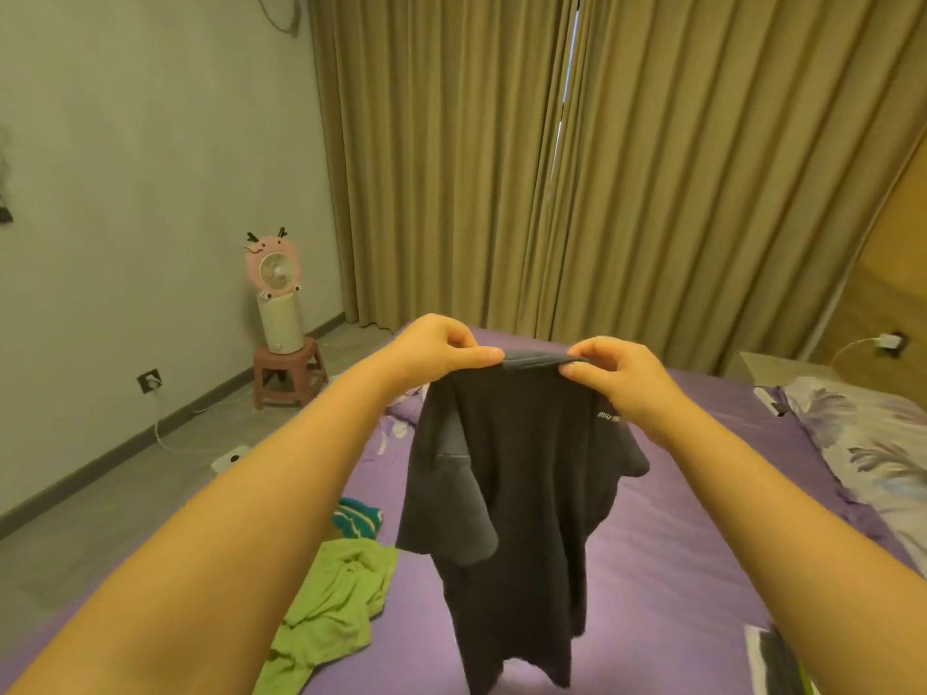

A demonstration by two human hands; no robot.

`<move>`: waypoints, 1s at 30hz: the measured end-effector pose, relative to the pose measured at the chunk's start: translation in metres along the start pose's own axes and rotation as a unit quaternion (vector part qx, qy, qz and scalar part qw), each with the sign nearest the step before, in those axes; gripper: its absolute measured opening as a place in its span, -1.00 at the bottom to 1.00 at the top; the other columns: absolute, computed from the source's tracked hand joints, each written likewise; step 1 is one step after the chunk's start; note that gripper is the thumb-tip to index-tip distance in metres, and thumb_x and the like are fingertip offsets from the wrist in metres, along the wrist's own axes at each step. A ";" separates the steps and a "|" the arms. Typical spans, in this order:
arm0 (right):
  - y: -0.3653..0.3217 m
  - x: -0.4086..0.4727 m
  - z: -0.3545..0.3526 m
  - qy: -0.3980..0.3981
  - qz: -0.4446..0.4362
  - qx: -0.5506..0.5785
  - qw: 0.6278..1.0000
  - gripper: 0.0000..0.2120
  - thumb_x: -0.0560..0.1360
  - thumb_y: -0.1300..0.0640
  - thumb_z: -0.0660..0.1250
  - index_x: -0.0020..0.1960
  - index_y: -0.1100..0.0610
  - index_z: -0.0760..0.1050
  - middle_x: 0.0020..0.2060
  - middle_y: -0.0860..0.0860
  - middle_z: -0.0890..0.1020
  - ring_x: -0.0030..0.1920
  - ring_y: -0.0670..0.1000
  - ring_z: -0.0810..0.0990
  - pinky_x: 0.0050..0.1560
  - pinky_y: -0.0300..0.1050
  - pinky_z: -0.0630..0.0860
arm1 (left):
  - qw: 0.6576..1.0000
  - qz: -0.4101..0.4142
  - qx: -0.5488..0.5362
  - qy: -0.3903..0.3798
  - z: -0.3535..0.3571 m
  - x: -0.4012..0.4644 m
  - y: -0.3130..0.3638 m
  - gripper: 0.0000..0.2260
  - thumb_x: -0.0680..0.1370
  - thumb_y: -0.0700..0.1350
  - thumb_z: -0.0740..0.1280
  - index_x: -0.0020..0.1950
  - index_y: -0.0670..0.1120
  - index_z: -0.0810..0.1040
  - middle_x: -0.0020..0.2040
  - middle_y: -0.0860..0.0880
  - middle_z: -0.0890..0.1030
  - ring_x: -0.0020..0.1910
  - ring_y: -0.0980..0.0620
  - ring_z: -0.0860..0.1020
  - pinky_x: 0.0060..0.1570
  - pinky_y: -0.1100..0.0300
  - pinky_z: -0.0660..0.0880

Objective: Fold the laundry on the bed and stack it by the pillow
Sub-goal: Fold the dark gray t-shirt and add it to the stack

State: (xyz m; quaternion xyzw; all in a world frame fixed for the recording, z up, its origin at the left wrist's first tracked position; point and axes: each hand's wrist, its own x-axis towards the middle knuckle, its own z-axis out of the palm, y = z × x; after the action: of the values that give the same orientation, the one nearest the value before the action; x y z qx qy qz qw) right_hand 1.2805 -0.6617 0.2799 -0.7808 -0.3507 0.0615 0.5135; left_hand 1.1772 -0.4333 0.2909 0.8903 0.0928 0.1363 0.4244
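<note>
A dark grey T-shirt (521, 494) hangs in the air over the purple bed (677, 559), held up by its collar. My left hand (441, 348) pinches the collar's left end and my right hand (617, 378) pinches its right end. The shirt's sleeves droop at both sides and its hem dangles low over the sheet. A crumpled green garment (336, 609) lies on the bed at the lower left. A teal striped piece (357, 519) lies just beyond it. The floral pillow (873, 443) rests at the right edge of the bed.
A pink fan (273, 265) on a white cylinder stands on a small stool (288, 373) by the left wall. Beige curtains (552, 168) hang behind the bed. A black-and-white item (772, 659) lies at the bed's lower right. A white device (230, 459) sits on the floor.
</note>
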 end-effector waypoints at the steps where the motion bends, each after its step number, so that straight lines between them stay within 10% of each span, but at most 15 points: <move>1: -0.006 -0.004 -0.017 0.009 -0.009 -0.005 1.000 -0.91 0.47 0.19 0.40 -0.14 0.01 0.58 -0.25 -0.14 0.65 -0.24 -0.26 0.59 -0.21 -0.41 0.48 | 1.000 0.001 -0.006 -0.007 0.000 -0.002 0.014 -0.60 0.36 0.18 0.47 -0.22 -0.18 0.61 -0.34 -0.01 0.45 -0.31 0.12 0.40 -0.26 0.23 0.34; 9: -0.013 -0.041 -0.107 0.089 -0.031 -0.079 0.992 -0.84 0.51 0.22 0.33 0.02 0.04 0.61 -0.09 -0.08 0.65 -0.06 -0.15 0.58 0.03 -0.26 0.42 | 0.970 0.061 -0.173 -0.162 0.037 -0.026 0.113 -0.81 0.55 0.02 0.32 -0.16 -0.07 0.59 -0.17 0.02 0.64 -0.08 0.10 0.60 0.11 0.17 0.50; 17: 0.005 -0.068 -0.135 0.090 0.005 -0.109 0.990 -0.82 0.50 0.16 0.37 0.08 0.05 0.62 -0.12 -0.09 0.64 -0.08 -0.10 0.59 -0.01 -0.17 0.50 | 0.969 0.017 -0.244 -0.035 0.115 -0.030 0.164 -0.78 0.54 0.04 0.34 -0.09 -0.13 0.57 -0.23 -0.06 0.58 -0.20 0.02 0.54 -0.04 0.11 0.55; 26: 0.004 -0.084 -0.125 0.014 0.023 0.116 0.993 -0.75 0.54 -0.11 0.26 -0.01 0.03 0.61 -0.18 -0.01 0.67 -0.13 -0.03 0.63 -0.15 -0.19 0.57 | 0.955 -0.022 -0.296 -0.016 0.148 -0.034 0.170 -0.88 0.58 -0.11 0.30 -0.01 -0.17 0.54 -0.24 -0.03 0.59 -0.27 0.10 0.56 -0.25 0.27 0.54; 30: 0.010 -0.087 -0.119 -0.008 0.017 0.020 1.000 -0.76 0.45 -0.02 0.42 0.07 -0.06 0.45 -0.06 -0.10 0.62 -0.02 -0.09 0.60 -0.10 -0.22 0.52 | 0.949 -0.023 -0.313 -0.010 0.149 -0.034 0.165 -0.92 0.59 -0.24 0.27 -0.01 -0.14 0.56 -0.15 -0.08 0.64 -0.15 0.03 0.62 -0.12 0.16 0.59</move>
State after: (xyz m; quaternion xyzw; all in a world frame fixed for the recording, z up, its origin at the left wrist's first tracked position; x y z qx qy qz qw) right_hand 1.2747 -0.8070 0.3041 -0.7758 -0.3399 0.0833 0.5251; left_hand 1.2006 -0.6545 0.3247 0.7114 0.0621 0.1398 0.6859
